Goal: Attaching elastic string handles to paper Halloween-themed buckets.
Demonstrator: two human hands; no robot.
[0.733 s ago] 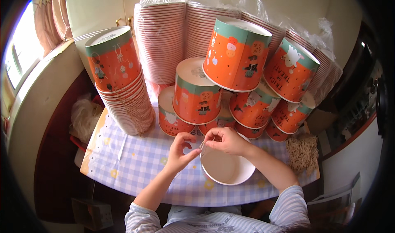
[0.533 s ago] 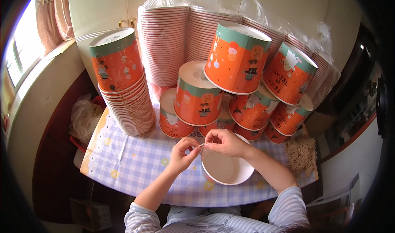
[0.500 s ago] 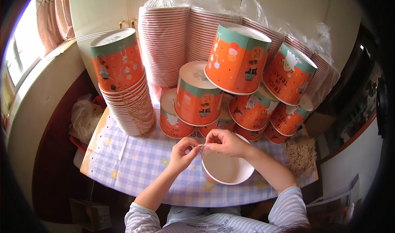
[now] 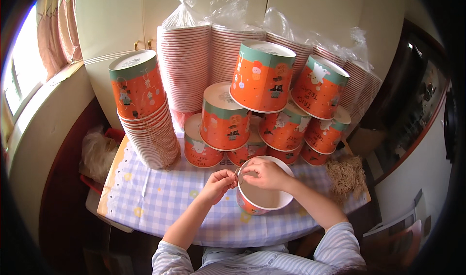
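Observation:
In front of me on the table stands an open paper bucket (image 4: 267,200), white inside, with an orange printed outside. At the left part of its rim, my left hand (image 4: 221,184) is closed in a pinch on a thin beige string (image 4: 239,172). My right hand (image 4: 264,175) reaches over the bucket's opening, its fingers bent and pinched together at the same string. Fingers cover most of the string, and whether it passes through the bucket's wall cannot be made out.
Upside-down orange and green buckets (image 4: 262,76) are piled behind. A tall nested stack (image 4: 145,124) with strings hanging on it stands at left. Bagged stacks (image 4: 184,66) line the back. A bundle of beige strings (image 4: 345,175) lies at the table's right edge.
The view has tilted and shifted a little. My right hand has moved from above the rim to lower over the bucket's opening, and my left fingers are now right at the rim.

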